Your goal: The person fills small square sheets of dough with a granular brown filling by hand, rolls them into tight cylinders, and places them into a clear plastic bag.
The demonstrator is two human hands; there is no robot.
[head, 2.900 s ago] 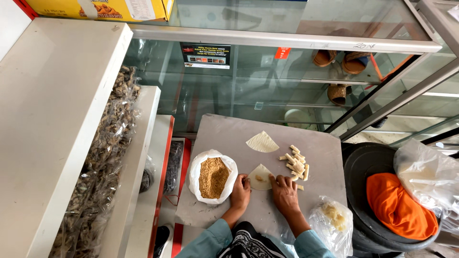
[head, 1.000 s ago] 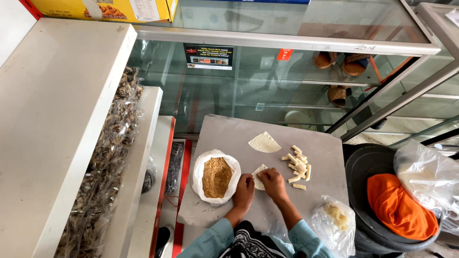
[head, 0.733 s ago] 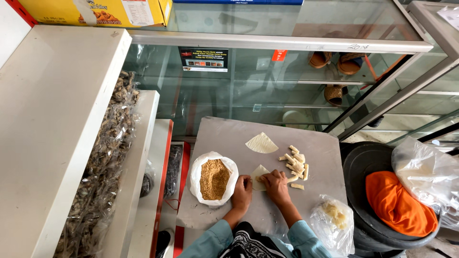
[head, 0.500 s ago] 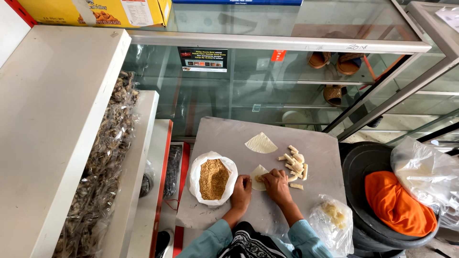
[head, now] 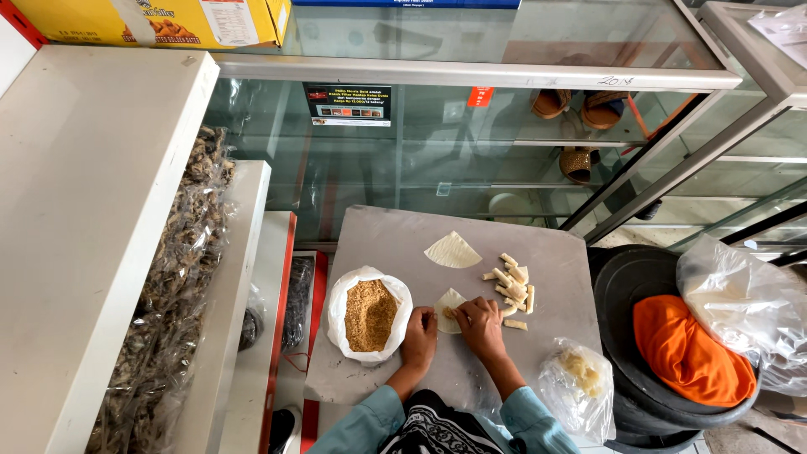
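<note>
I see both hands, left hand [head: 419, 332] and right hand [head: 480, 324], pinching the thin pale triangular wrapper [head: 450, 304] (filling just on) beside the white bag of brown crumbs [head: 368, 314]; rolling tightly comes next, I judge.

A small shop is shown: a glass display case [head: 471, 126] is seen beside white shelves [head: 92, 210] stocked with bagged dried goods [head: 176, 277], behind a grey tabletop [head: 378, 244].

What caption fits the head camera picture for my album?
Both hands, left hand and right hand, fold a wrapper beside a bag of brown crumbs and finished rolls.
</note>
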